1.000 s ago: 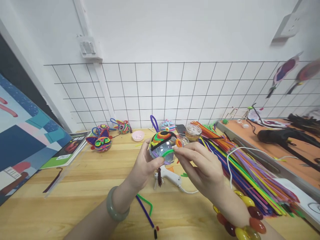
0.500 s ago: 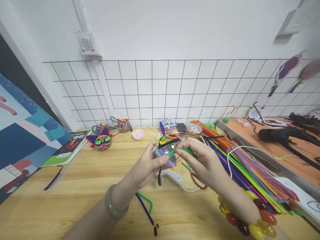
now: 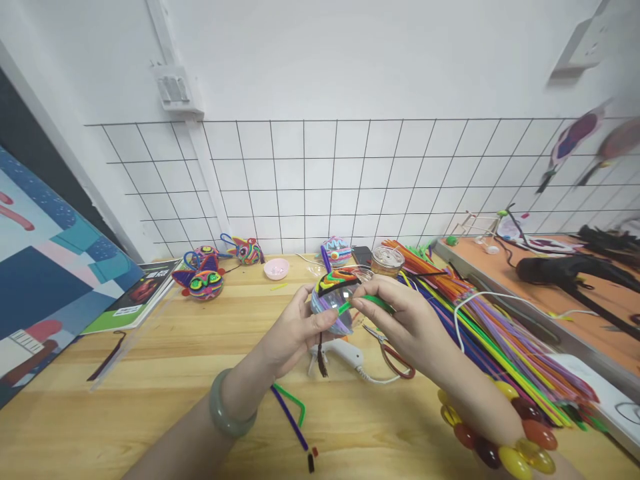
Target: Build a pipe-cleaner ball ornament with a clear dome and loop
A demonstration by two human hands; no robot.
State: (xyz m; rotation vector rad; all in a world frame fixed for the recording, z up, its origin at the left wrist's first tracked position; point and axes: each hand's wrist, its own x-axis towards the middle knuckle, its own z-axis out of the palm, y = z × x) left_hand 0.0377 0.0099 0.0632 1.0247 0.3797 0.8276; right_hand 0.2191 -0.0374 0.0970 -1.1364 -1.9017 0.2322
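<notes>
Mostly, the wooden tabletop point(image 3: 175, 373) fills the lower view, and the frame's left edge cuts off the patterned board point(image 3: 55, 273). The right forearm covers part of the coloured stem bundle point(image 3: 505, 360). The board overlaps the magazine point(image 3: 140, 293). The left hand's point(image 3: 295, 333) fingers curl around the clear ball point(image 3: 336, 305), above the tabletop, hiding its near left side; the right hand's point(image 3: 407, 320) fingers pinch the green stem point(image 3: 377, 303), masking part of it. Below, the glue gun's point(image 3: 345, 351) front end is obscured, and the right hand partly blocks the scissors point(image 3: 397, 362).
</notes>
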